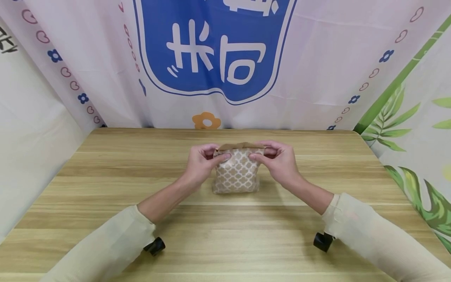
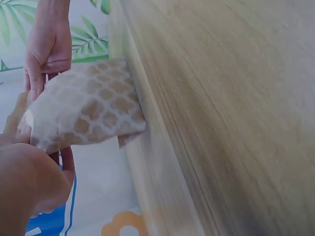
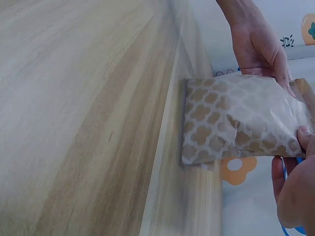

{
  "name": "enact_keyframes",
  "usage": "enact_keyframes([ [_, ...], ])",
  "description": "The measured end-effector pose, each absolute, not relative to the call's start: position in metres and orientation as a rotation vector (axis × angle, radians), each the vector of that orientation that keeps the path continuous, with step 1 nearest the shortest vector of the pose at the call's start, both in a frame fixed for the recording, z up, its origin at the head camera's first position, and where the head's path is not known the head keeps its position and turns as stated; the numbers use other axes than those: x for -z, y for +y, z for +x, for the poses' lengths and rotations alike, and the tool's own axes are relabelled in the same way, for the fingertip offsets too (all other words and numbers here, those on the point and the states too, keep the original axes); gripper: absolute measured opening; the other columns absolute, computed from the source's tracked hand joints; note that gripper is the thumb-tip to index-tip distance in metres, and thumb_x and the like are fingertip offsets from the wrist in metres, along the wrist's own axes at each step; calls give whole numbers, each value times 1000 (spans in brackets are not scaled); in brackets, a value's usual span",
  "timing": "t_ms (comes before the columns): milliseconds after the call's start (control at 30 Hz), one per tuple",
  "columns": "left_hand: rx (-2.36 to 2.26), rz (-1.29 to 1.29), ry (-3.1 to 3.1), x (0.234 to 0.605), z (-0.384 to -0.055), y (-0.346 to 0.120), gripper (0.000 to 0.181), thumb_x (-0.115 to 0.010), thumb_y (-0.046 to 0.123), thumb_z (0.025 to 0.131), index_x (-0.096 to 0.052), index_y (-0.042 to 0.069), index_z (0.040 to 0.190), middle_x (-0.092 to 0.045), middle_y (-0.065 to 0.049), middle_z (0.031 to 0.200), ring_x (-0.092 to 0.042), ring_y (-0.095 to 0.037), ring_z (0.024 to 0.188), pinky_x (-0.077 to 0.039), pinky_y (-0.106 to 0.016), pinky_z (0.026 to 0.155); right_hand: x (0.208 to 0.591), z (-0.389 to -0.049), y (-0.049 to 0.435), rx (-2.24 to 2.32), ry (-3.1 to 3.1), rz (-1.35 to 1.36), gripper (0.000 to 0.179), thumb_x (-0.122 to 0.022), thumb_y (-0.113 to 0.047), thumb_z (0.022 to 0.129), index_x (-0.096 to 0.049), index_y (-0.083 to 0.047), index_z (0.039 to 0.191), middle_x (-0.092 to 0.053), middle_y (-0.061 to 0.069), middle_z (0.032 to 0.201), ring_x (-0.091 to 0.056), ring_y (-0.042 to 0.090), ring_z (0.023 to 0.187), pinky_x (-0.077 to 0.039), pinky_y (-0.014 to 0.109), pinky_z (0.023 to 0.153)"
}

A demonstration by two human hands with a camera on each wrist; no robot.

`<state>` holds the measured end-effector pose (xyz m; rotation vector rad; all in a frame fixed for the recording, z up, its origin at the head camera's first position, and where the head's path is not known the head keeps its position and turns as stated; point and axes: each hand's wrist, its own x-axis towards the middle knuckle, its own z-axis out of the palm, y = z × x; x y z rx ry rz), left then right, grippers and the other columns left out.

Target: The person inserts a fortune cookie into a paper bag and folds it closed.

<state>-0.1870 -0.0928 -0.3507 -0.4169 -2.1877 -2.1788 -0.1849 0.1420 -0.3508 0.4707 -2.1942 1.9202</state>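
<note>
A small paper bag [image 1: 237, 174], brown with a white lattice pattern, stands upright on the wooden table with its plain brown top edge folded over. My left hand [image 1: 201, 161] pinches the bag's upper left corner, thumb on the front and fingers behind. At the upper right corner my right hand [image 1: 282, 160] grips it the same way. In the left wrist view the bag [image 2: 98, 105] looks bulged, its bottom edge at the tabletop. The right wrist view shows the bag's patterned front [image 3: 231, 118] with both thumbs near the fold. What the bag contains is hidden.
The wooden table [image 1: 123, 176] reaches back to a white curtain [image 1: 105, 58] with a blue printed sign. A leaf-print cloth [image 1: 415, 129] hangs on the right. Black camera mounts [image 1: 155, 246] show below both sleeves.
</note>
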Motion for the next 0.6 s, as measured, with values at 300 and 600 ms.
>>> enact_keyframes([
  [300, 2124, -455, -2244, 350, -190, -99, 16, -68, -1, 97, -72, -16, 101, -57, -1, 64, -49, -7, 59, -51, -17, 58, 351, -187, 144, -1953, -2252, 467, 32, -76, 5, 90, -71, 10, 121, -69, -3, 64, -67, 7, 63, -59, 22, 63],
  [600, 2088, -475, -2293, 351, -193, -105, 19, -69, -1, 98, -73, -13, 111, -75, -4, 80, -63, -5, 66, -59, -21, 69, 350, -188, 146, -2067, -2296, 408, 31, -68, 6, 97, -65, 13, 127, -79, 6, 89, -73, 8, 71, -62, 29, 70],
])
